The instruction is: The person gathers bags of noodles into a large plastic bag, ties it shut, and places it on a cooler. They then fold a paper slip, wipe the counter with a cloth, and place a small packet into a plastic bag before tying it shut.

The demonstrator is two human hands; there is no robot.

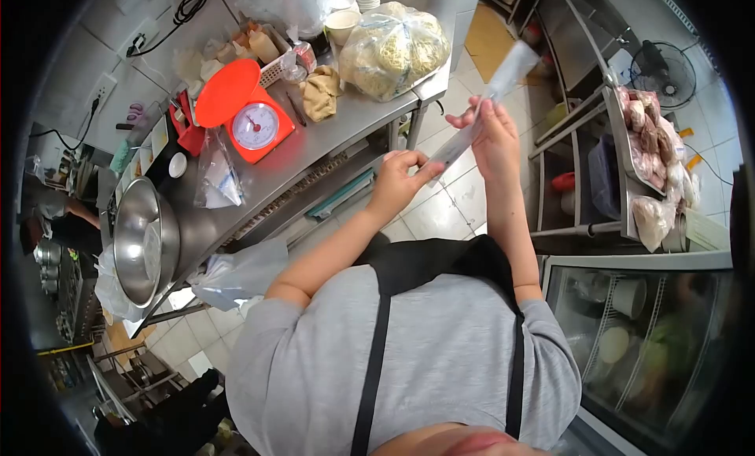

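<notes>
A long, narrow, whitish see-through strip (503, 72), which looks like a folded plastic bag, slants upward in front of my body. My left hand (399, 182) pinches its lower end between thumb and fingers. Higher up, my right hand (495, 135) holds the strip with the thumb on it and the fingertips curled round the left side. The strip's upper end is smeared by motion. Both hands are over the tiled floor, off the edge of the steel counter (314, 145).
On the counter are an orange scale (258, 128), a big bag of noodles (393, 55), a steel bowl (145, 251) and a flat plastic bag (220, 177). At right, packed meat (649, 137) lies on a tray above a glass-door fridge (637, 322). Another person (169, 413) is at lower left.
</notes>
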